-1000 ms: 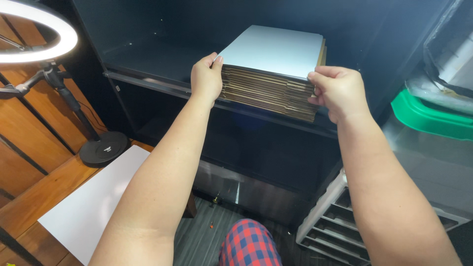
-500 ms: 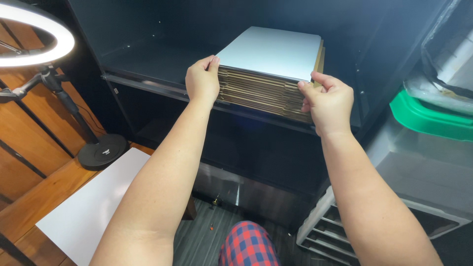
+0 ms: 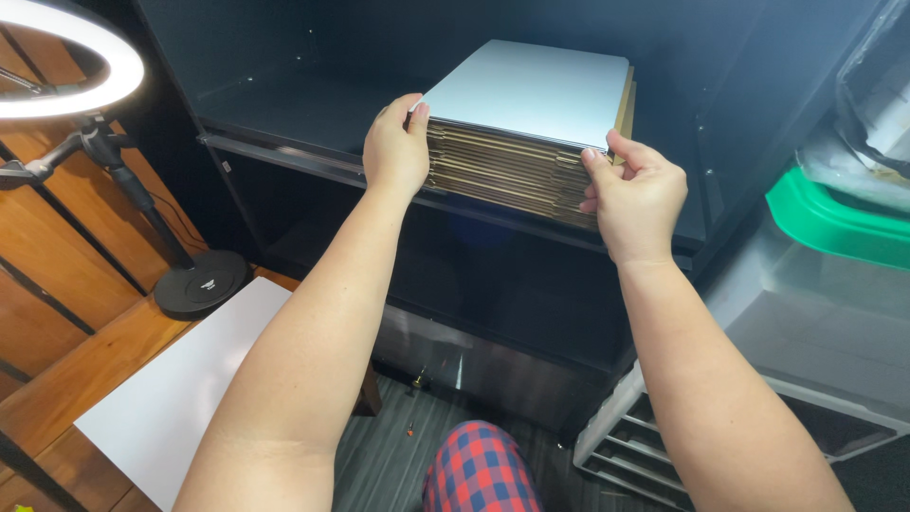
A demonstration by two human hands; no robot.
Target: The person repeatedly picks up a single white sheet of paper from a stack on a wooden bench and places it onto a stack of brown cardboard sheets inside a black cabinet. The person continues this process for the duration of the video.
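Gripping a cardboard stack (image 3: 507, 171) at both front corners, the left hand (image 3: 396, 152) and right hand (image 3: 633, 194) are closed on its edges.

The white-topped stack is held on a black shelf (image 3: 284, 142). A green-lidded bin (image 3: 834, 284) is seen right; a ring light (image 3: 66, 57) and white sheet (image 3: 180, 398) lie left on wood.

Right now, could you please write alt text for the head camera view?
Two bare hands, left hand and right hand, grip the front corners of a stack of flat cardboard sheets on a dark shelf. A lit ring light stands at left.
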